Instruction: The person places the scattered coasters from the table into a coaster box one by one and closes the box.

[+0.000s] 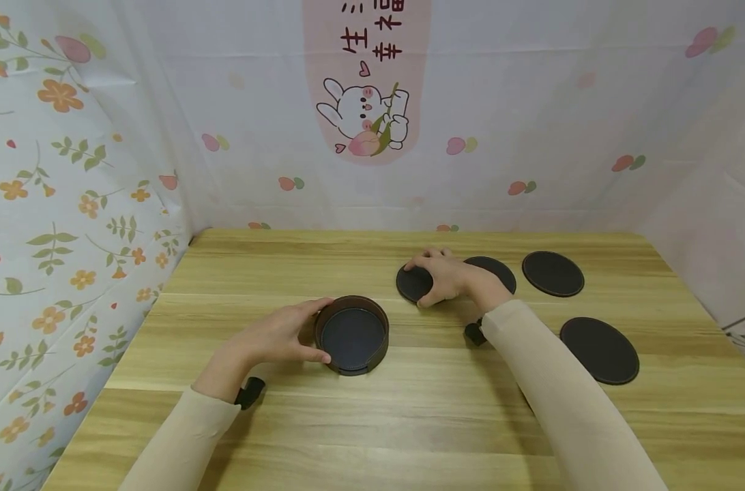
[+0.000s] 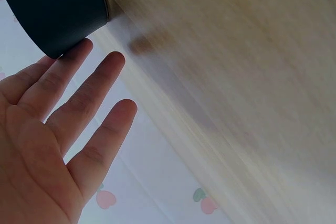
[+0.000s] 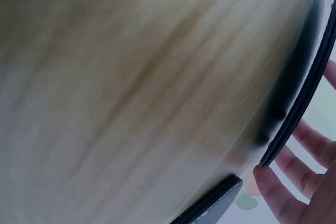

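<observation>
My right grip [image 1: 449, 276]: pinching a black disc [image 1: 413, 285] by its edge, desk's [image 1: 409, 429] far side, partly covered by fingers.
My left grip [image 1: 274, 335]: thumb and fingertips around the round holder [image 1: 354, 302], left.
Right sleeve [image 1: 559, 382]: hides all but one dark sliver [image 1: 525, 402].

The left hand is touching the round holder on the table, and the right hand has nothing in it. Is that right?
Not quite: the right hand isn't empty. It grips a black disc, as the head view shows. The rest holds: the left hand touches the round holder on the table.
</observation>
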`<state>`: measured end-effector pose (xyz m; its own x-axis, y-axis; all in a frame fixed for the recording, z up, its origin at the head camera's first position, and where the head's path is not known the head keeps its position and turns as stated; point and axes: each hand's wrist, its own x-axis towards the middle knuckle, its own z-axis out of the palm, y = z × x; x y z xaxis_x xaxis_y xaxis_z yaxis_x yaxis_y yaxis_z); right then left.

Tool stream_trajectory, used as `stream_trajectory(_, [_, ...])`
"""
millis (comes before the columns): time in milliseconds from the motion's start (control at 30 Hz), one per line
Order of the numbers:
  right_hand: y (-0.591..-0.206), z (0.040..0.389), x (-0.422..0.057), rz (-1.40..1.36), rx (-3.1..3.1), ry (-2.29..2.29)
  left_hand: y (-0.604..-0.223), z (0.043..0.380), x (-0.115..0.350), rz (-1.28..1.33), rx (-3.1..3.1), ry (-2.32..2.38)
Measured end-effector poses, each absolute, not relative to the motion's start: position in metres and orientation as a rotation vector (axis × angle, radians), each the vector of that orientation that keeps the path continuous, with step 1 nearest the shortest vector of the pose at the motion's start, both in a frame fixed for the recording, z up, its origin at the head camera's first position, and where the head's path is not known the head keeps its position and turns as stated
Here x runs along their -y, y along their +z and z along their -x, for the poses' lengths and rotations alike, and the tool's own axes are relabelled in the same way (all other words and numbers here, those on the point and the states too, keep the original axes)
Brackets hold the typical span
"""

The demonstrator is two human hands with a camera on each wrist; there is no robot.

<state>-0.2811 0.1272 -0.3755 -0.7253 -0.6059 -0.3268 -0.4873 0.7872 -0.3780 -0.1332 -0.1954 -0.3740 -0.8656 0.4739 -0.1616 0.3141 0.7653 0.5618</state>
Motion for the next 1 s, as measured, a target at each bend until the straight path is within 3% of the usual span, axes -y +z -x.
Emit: stream_trajectory(1000, [-0.347,0.237,-0.113,1.097,-2.585,-0.414,-0.374,0.135,0.195,-0.639,-2.659,0.794])
